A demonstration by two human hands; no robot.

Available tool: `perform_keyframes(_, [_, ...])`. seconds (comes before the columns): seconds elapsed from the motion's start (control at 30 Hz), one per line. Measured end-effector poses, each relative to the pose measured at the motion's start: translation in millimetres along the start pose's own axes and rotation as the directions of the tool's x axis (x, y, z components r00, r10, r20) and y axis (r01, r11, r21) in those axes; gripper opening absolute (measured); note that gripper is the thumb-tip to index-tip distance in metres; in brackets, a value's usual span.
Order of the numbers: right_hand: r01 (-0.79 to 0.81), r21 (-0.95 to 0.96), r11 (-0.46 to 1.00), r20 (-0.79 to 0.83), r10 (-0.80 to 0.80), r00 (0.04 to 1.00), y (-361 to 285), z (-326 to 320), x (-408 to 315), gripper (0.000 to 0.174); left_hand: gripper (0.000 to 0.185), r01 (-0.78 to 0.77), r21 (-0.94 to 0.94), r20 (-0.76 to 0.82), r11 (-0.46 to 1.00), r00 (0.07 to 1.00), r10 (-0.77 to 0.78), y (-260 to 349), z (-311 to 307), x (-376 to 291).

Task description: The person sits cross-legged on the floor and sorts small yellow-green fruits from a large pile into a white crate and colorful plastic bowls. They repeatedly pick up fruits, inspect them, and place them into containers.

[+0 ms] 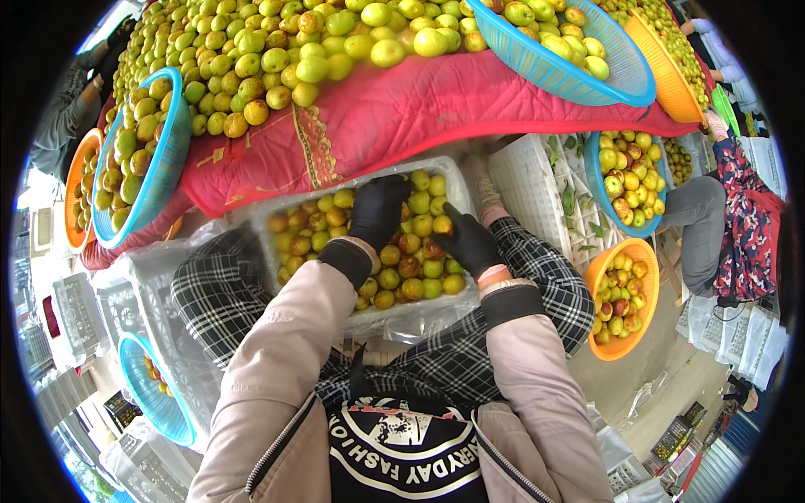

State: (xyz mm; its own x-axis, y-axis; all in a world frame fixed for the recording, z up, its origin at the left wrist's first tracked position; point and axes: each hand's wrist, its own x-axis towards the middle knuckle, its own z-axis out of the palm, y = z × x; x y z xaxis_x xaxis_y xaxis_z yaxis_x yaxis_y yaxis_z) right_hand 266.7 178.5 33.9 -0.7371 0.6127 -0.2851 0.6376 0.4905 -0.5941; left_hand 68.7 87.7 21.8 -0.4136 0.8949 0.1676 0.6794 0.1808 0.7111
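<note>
A crate lined with clear plastic stands between my knees, holding green and reddish-brown jujubes. My left hand, in a black glove, is over the middle of the crate with its fingers bent down at the fruit; whether it grips one is hidden. At the crate's right side is my right hand, also black-gloved, its thumb and fingers around a yellow-green jujube with a brown patch. Beyond the crate a large heap of jujubes lies on a red quilted cloth.
Blue plastic baskets of jujubes stand on the cloth at the left and right. On my right are a white crate with leaves, a blue basket, an orange basket and a seated person. Plastic-covered crates stand left.
</note>
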Motion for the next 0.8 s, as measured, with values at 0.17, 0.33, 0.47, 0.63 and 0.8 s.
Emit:
perform_keyframes(0.17, [0.079,0.146,0.986,-0.101,-0.065,0.993,0,1,2,0.052,0.03,0.169,-0.133,-0.176,0.977,0.966,-0.191,-20,-34,-13])
perform_keyframes(0.33, [-0.164,0.73,0.663,-0.037,0.278,0.96,2,-1,18,0.038,0.023,0.294,-0.021,-0.193,0.955,0.936,-0.293,-30,-52,-23])
perform_keyframes(0.47, [-0.058,0.85,0.523,-0.066,0.214,0.975,1,-3,25,0.039,0.026,-0.047,0.127,-0.006,0.991,0.999,0.049,-14,-32,-12])
perform_keyframes(0.63, [-0.027,0.904,0.427,-0.085,0.24,0.967,2,-5,26,0.042,0.014,-0.422,0.369,0.245,0.828,0.904,0.351,11,12,18])
perform_keyframes(0.8, [0.0,0.803,0.597,-0.124,0.167,0.978,9,2,36,0.041,0.013,-0.392,0.561,0.391,0.73,0.902,0.184,16,35,32])
